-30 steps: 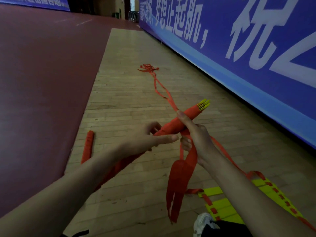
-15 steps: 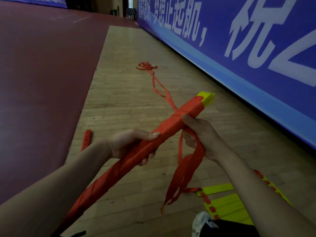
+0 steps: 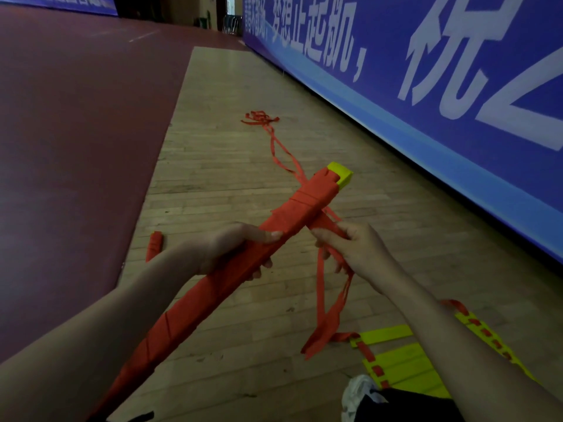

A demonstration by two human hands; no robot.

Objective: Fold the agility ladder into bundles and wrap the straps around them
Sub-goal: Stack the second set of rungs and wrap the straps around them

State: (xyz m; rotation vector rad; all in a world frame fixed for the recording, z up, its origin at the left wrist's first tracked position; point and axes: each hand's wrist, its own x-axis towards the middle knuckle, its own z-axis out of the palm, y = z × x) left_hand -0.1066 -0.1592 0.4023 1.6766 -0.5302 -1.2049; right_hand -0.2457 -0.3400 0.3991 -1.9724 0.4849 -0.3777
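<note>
Our left grip (image 3: 231, 248) holds the bundle (image 3: 298, 208), which slants near-left to far-right; our right grip (image 3: 359, 248) pinches the strap (image 3: 326, 327) just right of it.

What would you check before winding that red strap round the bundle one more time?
1. Grip of left hand on bundle firm: ok.
2. Loose strap pinched in right hand: ok.
3. Ends of yellow rungs even at the tip: ok.
4. Hanging part of strap free of twists: cannot tell.
5. The far strap pile untangled: not ok.
</note>
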